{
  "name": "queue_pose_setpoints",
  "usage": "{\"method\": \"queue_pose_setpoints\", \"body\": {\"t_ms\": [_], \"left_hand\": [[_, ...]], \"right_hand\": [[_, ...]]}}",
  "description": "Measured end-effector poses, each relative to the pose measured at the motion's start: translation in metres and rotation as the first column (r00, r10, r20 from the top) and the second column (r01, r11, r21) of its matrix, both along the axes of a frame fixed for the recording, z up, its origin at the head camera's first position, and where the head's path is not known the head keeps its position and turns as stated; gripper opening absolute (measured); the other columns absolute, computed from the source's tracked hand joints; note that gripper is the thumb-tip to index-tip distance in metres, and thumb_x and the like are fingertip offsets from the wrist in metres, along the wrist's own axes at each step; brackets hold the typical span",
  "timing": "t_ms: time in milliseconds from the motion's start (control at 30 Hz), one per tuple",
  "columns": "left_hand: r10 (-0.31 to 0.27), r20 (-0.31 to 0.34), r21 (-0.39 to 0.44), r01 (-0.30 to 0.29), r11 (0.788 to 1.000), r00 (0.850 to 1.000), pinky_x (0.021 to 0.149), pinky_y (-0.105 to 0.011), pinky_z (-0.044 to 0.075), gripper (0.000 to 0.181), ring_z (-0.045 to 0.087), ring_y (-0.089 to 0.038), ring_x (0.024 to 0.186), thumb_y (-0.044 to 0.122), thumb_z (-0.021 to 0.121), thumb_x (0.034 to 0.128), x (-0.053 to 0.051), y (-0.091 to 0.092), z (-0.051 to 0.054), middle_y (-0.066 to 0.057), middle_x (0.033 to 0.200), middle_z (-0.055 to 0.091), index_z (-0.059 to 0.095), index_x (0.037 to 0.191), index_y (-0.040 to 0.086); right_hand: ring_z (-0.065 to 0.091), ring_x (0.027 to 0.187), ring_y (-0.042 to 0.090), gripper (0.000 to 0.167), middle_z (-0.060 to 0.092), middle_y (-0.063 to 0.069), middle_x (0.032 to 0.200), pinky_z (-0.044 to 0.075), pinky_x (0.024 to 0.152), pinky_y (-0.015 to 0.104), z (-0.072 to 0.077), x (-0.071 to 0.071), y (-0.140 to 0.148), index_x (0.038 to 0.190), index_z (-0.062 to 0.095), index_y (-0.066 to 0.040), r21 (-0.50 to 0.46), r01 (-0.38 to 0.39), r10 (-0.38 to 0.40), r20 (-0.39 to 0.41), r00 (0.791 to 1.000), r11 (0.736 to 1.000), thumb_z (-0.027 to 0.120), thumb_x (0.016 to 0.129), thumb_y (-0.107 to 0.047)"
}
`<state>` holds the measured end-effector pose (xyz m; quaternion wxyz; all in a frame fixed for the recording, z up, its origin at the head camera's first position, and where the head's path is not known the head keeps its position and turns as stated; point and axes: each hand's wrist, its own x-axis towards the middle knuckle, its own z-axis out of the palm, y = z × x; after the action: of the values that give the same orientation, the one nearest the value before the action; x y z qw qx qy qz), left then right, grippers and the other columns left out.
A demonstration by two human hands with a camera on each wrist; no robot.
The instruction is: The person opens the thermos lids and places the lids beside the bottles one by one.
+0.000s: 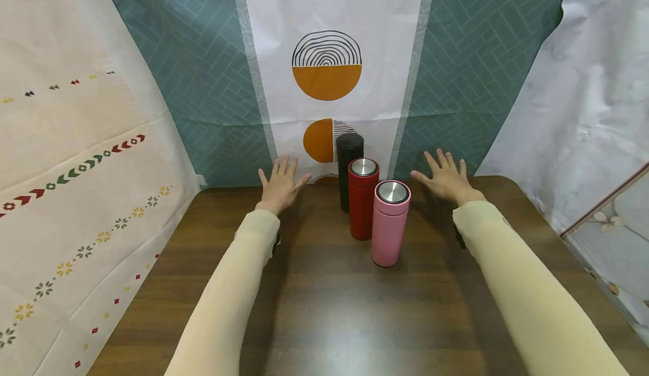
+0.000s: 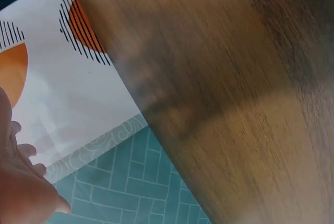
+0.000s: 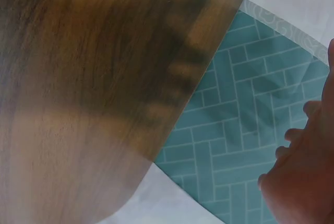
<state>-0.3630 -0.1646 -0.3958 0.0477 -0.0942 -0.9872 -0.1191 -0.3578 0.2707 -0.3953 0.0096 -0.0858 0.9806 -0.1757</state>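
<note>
Pink, red, black flasks [image 1: 361, 211], upright — between left grip [image 1: 281, 186] and right grip [image 1: 448, 180]

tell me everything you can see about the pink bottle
The pink bottle is a smooth, slim cylinder with a matching pink cap in place, topped by a dark-rimmed, metallic-looking silver disc. It stands upright on the brown, wood-grained table, partly in front of the red bottle; whether they touch is unclear. Nothing holds it.

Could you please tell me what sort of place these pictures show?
Probably a makeshift indoor tabletop setup, though the wider room is hidden: a wooden table, a patterned cloth hanging behind it, and three bottles standing on it.
</note>
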Motion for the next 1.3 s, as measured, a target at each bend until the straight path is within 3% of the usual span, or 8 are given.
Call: {"method": "queue_pose_setpoints", "body": {"t_ms": [233, 533, 833, 1067, 1300], "left_hand": [[-0.029, -0.001, 0.044, 0.029, 0.999, 1.0, 0.119, -0.074, -0.004, 0.08, -0.001, -0.037, 0.16, 0.063, 0.034, 0.1077, -0.001, -0.007, 0.001, -0.011, 0.175, -0.001, 0.012, 0.169, 0.018], [-0.062, -0.006, 0.106, 0.063, 0.992, 0.998, 0.119, -0.074, -0.003, 0.084, -0.001, -0.036, 0.16, 0.069, 0.031, 0.1057, -0.01, -0.017, -0.001, -0.011, 0.175, 0.001, 0.011, 0.169, 0.018], [-0.11, -0.051, 0.219, 0.119, 0.968, 0.993, 0.12, -0.073, 0.003, 0.08, 0.007, -0.039, 0.159, 0.065, 0.032, 0.1072, 0.001, -0.018, 0.003, -0.015, 0.174, 0.008, 0.015, 0.168, 0.016], [-0.167, -0.08, 0.329, 0.184, 0.926, 0.983, 0.122, -0.07, 0.004, 0.075, 0.01, -0.041, 0.158, 0.059, 0.035, 0.1096, 0.01, -0.021, 0.001, -0.017, 0.173, 0.011, 0.018, 0.168, 0.014], [-0.226, -0.054, 0.482, 0.223, 0.847, 0.973, 0.124, -0.065, 0.01, 0.072, 0.008, -0.04, 0.159, 0.053, 0.035, 0.1115, 0.015, -0.023, 0.001, -0.018, 0.173, 0.01, 0.015, 0.168, 0.014]], "right_hand": [[-0.007, 0.155, 0.052, 0.093, -0.004, 0.03, 0.17, -0.012, 0.118, 0.072, 0.005, 0.003, 0.0, 0.167, 0.007, -0.006, 0.007, -0.009, 0.009, -0.005, 1.0, 1.0, 0.034, 0.105, -0.07], [-0.006, 0.155, 0.052, 0.097, -0.002, 0.03, 0.17, -0.009, 0.118, 0.073, 0.001, -0.001, 0.004, 0.167, 0.007, -0.006, -0.037, -0.038, 0.037, -0.019, 0.999, 0.999, 0.034, 0.103, -0.072], [-0.007, 0.155, 0.052, 0.089, -0.003, 0.031, 0.17, -0.006, 0.12, 0.071, 0.009, 0.006, 0.008, 0.167, 0.004, -0.005, -0.166, -0.095, 0.099, 0.018, 0.995, 0.982, 0.037, 0.107, -0.062], [-0.009, 0.156, 0.048, 0.084, -0.004, 0.024, 0.172, -0.002, 0.118, 0.076, 0.016, 0.018, 0.004, 0.168, 0.002, -0.011, -0.275, -0.14, 0.157, 0.039, 0.987, 0.951, 0.042, 0.108, -0.055], [-0.009, 0.158, 0.045, 0.082, -0.004, 0.019, 0.173, 0.004, 0.116, 0.078, 0.021, 0.026, 0.0, 0.169, 0.001, -0.018, -0.354, -0.158, 0.193, 0.064, 0.979, 0.922, 0.043, 0.108, -0.054]]}}
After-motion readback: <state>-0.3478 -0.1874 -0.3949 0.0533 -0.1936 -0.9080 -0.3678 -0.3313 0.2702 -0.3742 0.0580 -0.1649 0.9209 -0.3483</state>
